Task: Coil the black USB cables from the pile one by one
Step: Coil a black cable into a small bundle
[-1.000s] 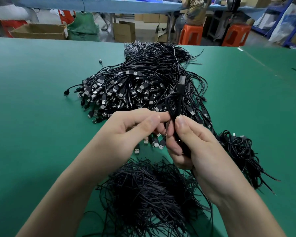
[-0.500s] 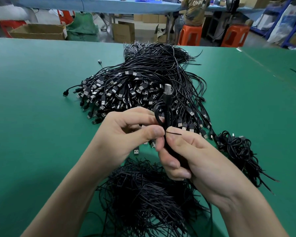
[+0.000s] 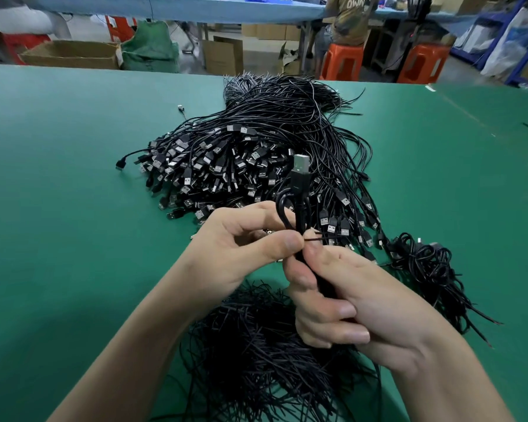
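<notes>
USB cable (image 3: 299, 208), folded into a short bundle, stands upright in your right hand (image 3: 363, 306), whose fingers curl round its lower half, with the metal plug (image 3: 301, 162) pointing up toward twelve o'clock. Your left hand (image 3: 238, 248) pinches between thumb and forefinger one end of a thin dark tie (image 3: 313, 239) that crosses the bundle's waist. I judge that this cable is coiled and is now being bound. At three o'clock from your hands lies a small cluster of finished coils (image 3: 424, 263), only a few as far as I can tell. At twelve o'clock the pile (image 3: 256, 153) of loose cables spreads wide over the green table (image 3: 58, 208), plugs fanned toward you, so by far the larger part of the job is left. At six o'clock, under your wrists, sits a heap of thin black strands (image 3: 256, 345), spare ties by the look of them. Past the table's far edge, at one o'clock, a person (image 3: 352, 13) sits on one of the orange stools (image 3: 342, 62); the back of the shirt reads "OWN", and the line above it is cut off. At ten o'clock stands a cardboard box (image 3: 70, 53). The marks on the plugs are too small to read.
</notes>
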The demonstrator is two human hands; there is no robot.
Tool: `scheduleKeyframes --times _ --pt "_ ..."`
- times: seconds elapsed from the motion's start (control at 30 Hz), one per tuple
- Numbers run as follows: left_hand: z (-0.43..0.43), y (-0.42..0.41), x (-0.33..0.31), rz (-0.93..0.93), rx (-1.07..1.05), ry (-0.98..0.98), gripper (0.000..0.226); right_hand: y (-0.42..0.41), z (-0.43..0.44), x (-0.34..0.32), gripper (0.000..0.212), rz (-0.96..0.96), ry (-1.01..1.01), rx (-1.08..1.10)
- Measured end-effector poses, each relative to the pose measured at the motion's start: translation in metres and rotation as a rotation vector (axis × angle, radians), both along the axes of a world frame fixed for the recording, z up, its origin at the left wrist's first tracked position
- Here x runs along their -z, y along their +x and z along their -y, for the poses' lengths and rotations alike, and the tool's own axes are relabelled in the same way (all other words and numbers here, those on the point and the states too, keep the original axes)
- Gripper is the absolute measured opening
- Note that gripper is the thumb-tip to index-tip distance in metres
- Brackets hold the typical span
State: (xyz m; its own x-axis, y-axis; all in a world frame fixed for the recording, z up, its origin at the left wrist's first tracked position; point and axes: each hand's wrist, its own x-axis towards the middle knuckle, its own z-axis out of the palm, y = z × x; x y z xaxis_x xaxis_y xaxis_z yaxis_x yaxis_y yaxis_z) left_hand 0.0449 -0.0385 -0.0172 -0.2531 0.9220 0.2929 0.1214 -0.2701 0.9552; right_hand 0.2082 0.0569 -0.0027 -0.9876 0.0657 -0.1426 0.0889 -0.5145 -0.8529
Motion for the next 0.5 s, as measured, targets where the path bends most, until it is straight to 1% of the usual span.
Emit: scheduleKeyframes --times 0.1,0.17,0.23,0.3,0.33,0.37,0.4,0.43,0.47,0.5 --pt "-0.003 0.005 0.004 0.056 -0.029 0.020 0.025 -0.002 0.003 0.000 0.034 -0.095 -0.117 -0.059" --pt "-0.004 0.009 0.004 0.108 -0.056 0.024 0.023 -0.004 0.004 -0.001 0.031 -0.123 -0.156 -0.068" --pt "-0.004 0.011 0.004 0.166 -0.068 0.023 0.020 -0.005 0.004 -0.003 0.026 -0.118 -0.159 -0.053" --pt "-0.005 0.012 0.004 0.199 -0.093 0.030 0.022 -0.006 0.006 -0.004 0.024 -0.097 -0.100 0.011" --pt "-0.005 0.011 0.004 0.204 -0.110 0.037 0.028 -0.006 0.008 -0.004 0.026 -0.080 -0.020 0.067" --pt "-0.005 0.010 0.004 0.211 -0.120 0.034 0.035 -0.007 0.010 -0.004 0.029 -0.055 0.095 0.132" --pt "-0.005 0.009 0.004 0.217 -0.116 0.018 0.036 -0.007 0.010 -0.005 0.032 -0.024 0.236 0.202" --pt "-0.004 0.008 0.002 0.219 -0.097 0.001 0.032 -0.008 0.010 -0.004 0.032 0.004 0.390 0.275" --pt "-0.003 0.005 0.001 0.211 -0.084 -0.014 0.028 -0.008 0.009 -0.004 0.029 0.015 0.551 0.367" --pt "-0.001 0.002 0.000 0.190 -0.096 -0.028 0.025 -0.008 0.007 -0.003 0.020 -0.001 0.709 0.481"
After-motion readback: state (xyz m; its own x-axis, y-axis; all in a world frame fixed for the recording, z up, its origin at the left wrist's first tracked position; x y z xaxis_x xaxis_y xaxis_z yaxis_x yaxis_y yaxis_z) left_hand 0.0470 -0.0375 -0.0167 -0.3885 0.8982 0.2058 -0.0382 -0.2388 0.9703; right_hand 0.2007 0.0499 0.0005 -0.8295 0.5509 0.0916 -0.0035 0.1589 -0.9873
